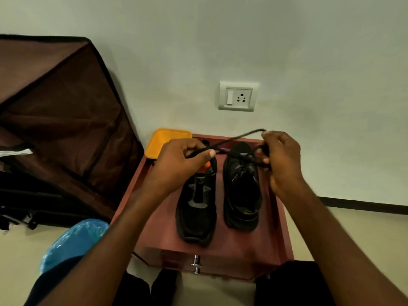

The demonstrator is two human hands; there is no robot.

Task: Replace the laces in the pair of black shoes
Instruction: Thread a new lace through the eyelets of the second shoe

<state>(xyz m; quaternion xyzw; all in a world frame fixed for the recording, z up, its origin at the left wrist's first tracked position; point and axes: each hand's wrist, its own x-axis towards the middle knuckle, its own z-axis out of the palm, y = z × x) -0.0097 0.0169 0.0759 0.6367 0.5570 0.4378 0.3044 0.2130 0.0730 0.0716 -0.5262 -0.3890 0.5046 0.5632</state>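
- My left hand and right hand hold one black lace up over the shoes, fingers of each clamped on it, near mid-frame
- The lace crosses between my hands; I judge I'm tying or sorting its ends above the right shoe
- The left shoe sits just beside it on the red surface and looks unlaced, tongue bare
- Next calls for keeping tension even, then threading the left shoe's eyelets
- An orange tray sits behind, upper left of the shoes

Pale wall with socket; red-brown cabinet; cream floor.
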